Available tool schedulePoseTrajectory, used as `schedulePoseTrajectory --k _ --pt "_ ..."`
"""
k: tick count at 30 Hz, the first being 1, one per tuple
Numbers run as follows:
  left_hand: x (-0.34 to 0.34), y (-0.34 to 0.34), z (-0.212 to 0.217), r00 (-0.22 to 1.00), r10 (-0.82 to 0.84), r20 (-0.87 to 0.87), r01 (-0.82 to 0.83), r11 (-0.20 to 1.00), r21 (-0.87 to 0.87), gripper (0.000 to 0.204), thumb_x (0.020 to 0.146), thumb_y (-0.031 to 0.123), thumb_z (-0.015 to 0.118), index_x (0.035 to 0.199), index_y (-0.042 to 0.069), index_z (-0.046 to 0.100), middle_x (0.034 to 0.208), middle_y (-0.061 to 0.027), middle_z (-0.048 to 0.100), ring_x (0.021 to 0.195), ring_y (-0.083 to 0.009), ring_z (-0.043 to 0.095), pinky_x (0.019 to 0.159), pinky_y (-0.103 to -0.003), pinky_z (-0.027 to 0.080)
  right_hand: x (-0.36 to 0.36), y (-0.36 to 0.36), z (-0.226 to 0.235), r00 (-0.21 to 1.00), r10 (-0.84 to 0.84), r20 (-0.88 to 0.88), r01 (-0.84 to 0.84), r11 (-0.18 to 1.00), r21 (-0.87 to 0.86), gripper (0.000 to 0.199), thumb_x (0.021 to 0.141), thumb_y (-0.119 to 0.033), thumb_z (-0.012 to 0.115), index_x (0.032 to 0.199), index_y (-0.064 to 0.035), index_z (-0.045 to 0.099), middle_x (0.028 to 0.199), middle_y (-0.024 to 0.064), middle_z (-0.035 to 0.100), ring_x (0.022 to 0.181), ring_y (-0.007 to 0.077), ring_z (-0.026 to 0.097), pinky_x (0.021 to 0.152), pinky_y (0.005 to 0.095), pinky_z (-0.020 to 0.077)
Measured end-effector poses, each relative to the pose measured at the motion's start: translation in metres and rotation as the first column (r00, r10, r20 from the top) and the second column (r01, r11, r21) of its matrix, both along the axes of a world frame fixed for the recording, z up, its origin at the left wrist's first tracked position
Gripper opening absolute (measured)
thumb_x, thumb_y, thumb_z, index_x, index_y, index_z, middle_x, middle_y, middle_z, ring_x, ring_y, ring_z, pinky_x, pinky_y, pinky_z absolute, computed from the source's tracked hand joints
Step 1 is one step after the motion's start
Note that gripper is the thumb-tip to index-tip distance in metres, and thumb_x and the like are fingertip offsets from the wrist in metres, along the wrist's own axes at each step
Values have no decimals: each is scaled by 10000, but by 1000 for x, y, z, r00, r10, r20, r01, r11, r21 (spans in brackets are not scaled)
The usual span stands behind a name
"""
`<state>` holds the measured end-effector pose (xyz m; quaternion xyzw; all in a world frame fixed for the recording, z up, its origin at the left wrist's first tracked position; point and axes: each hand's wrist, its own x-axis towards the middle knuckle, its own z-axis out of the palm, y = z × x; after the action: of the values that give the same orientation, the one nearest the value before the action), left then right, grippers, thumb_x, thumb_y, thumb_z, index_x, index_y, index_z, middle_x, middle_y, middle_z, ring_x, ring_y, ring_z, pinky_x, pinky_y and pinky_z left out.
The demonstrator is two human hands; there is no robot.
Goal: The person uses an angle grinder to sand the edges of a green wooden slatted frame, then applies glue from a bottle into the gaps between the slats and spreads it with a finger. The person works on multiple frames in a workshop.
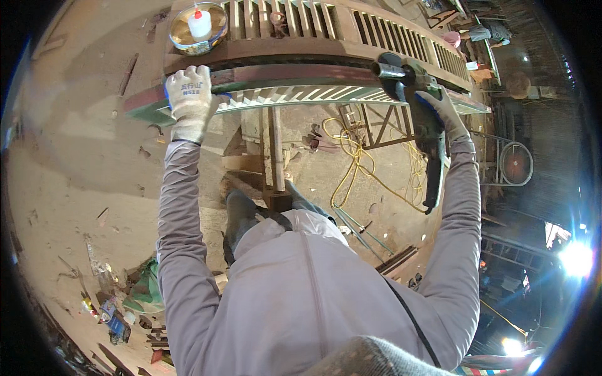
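Note:
My left hand [190, 100], in a white work glove, is closed over the top edge of a louvered shutter panel [295, 74] near its left end. The panel stands on edge, with worn reddish and green paint. My right hand [444, 111], gloved too, grips the dark body of an angle grinder [427, 125] over the panel's right part. The grinder's round head end is at the panel's edge; I cannot tell whether it touches. Its handle points down toward me, and a yellow cord [354, 153] lies looped on the floor below.
Behind the panel lies another louvered wooden shutter [351, 31]. A round tin [177, 45] holding a white bottle with a red cap [199, 25] rests on its left end. A wooden support [276, 150] stands below. Green cloth [145, 288] and scraps lie lower left; a wheel [516, 163] is right.

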<state>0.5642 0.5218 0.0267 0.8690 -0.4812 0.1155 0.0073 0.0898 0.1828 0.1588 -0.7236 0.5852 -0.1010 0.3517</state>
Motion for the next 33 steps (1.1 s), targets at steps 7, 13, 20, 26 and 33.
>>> schedulePoseTrajectory --k 7,13,20,26,33 --pt "44 41 -6 999 -26 36 29 997 -78 469 930 227 665 1385 151 578 1160 -110 693 1095 -297 654 972 -535 467 99 79 2 985 173 -21 -174 980 -99 989 699 -455 937 1445 18 490 1271 174 668 1120 220 665 961 339 545" --pt "91 111 -22 963 138 -231 -229 871 -435 1372 500 484 1009 1583 19 306 1422 -237 540 1301 -366 541 1127 -506 400 172 135 9 930 366 -19 -367 928 -63 1017 674 -517 928 1425 23 505 1267 197 674 1135 260 678 977 359 547" --pt "106 116 -68 741 -386 -549 -333 499 -800 1411 559 343 1034 1604 -36 164 1530 -260 374 1366 -370 493 1100 -439 473 241 192 21 876 480 -54 -483 868 -116 1108 604 -603 913 1433 7 504 1235 248 691 1153 344 685 1008 401 527" --pt "125 120 -90 851 -240 -467 -228 632 -741 1328 572 366 1027 1578 -41 261 1565 -221 367 1445 -348 406 1201 -443 366 243 203 32 859 462 -220 -482 875 -48 1204 574 -729 815 1460 9 470 1234 268 687 1122 391 692 981 393 534" --pt "125 120 -97 810 -227 -542 -308 621 -720 1127 596 317 1019 1481 -22 410 1419 -169 489 1343 -321 495 1147 -423 419 179 163 25 927 328 -182 -345 936 -71 1214 584 -689 867 1483 16 456 1305 272 655 1220 360 650 1045 395 503"
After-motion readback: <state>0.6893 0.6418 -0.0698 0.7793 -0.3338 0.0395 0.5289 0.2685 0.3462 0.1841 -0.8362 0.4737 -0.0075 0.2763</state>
